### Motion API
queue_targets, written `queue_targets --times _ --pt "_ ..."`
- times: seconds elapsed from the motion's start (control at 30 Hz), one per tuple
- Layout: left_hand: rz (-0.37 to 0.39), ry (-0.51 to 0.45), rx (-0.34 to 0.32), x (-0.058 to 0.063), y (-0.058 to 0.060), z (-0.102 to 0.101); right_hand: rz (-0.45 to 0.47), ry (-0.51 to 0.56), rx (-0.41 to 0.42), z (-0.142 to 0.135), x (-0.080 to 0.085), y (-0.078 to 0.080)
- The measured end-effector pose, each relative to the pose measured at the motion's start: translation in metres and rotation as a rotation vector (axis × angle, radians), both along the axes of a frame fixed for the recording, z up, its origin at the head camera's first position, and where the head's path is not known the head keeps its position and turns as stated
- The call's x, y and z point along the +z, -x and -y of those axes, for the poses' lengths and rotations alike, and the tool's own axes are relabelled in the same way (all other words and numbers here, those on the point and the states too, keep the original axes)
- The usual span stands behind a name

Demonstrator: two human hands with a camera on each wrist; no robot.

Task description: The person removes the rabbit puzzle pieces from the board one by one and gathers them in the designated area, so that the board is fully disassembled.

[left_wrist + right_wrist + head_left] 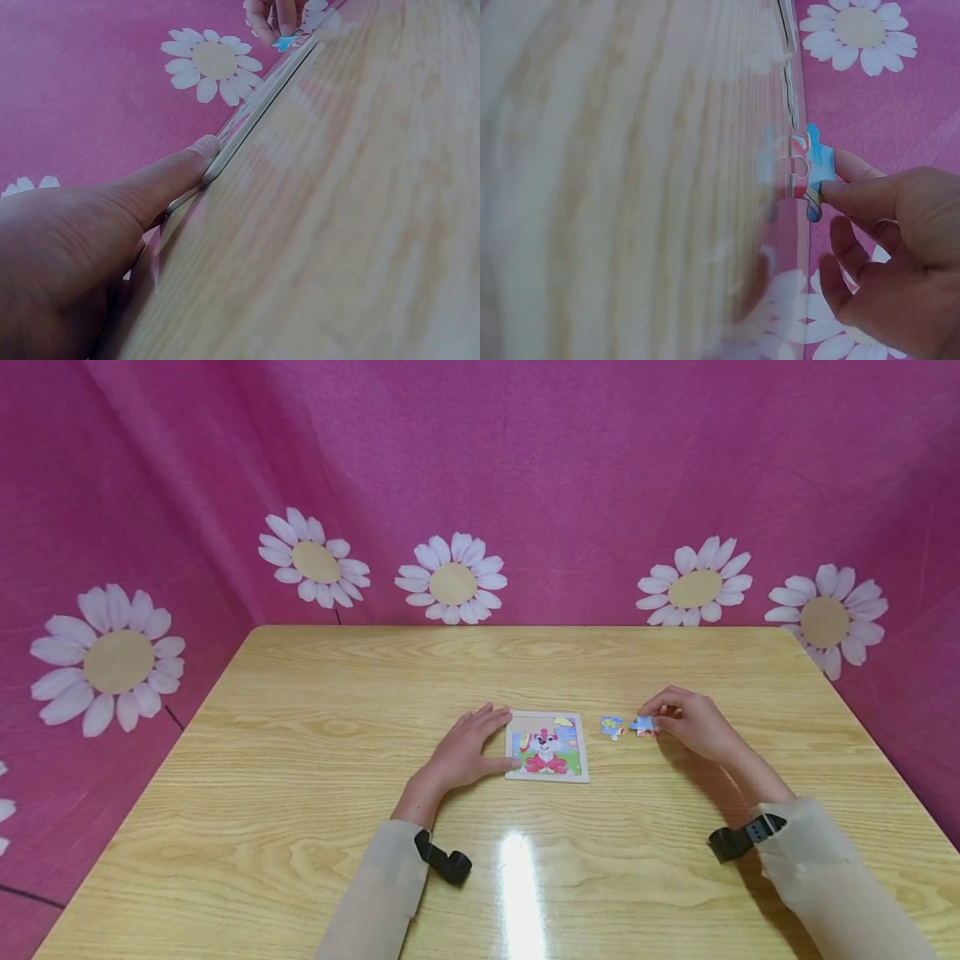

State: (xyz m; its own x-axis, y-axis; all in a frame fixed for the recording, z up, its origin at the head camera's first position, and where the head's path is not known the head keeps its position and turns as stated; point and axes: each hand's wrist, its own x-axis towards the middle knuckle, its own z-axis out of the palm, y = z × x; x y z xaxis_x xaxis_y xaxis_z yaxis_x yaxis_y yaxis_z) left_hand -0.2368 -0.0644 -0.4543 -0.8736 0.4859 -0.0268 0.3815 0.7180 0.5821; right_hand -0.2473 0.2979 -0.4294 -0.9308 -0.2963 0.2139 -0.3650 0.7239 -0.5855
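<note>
Head view: from above the table (337, 693), facing forward and down; farthest of the three. Left wrist view: low over the table, tilted, facing along its surface; left hand (82, 232) very near. Right wrist view: low over the table, tilted the opposite way, facing along its surface; right hand (907, 247) near. Shared by head and left wrist: puzzle (547, 747) on the table, both hands.
</note>
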Motion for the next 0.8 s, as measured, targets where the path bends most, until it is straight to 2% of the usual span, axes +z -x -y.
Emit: queue_targets --times 0.2,0.43,0.5,0.57,0.8 --pt "0.003 0.005 0.0 -0.001 -0.0002 0.0003 0.043 0.013 -0.002 0.0011 -0.0038 0.0041" --pt "0.011 0.011 0.002 0.0 0.0 -0.0005 0.165 -0.035 -0.008 0.0026 -0.0008 0.0065" --pt "0.009 0.011 -0.001 -0.0003 0.0004 -0.0005 0.176 -0.039 -0.002 0.0025 -0.0006 0.0069" --pt "0.008 0.011 -0.003 -0.0003 0.0004 -0.0003 0.17 -0.038 0.004 0.0013 -0.001 0.0074" --pt "0.018 0.009 0.003 0.0018 -0.0004 0.001 0.056 -0.002 0.013 0.0024 -0.0003 0.0095"
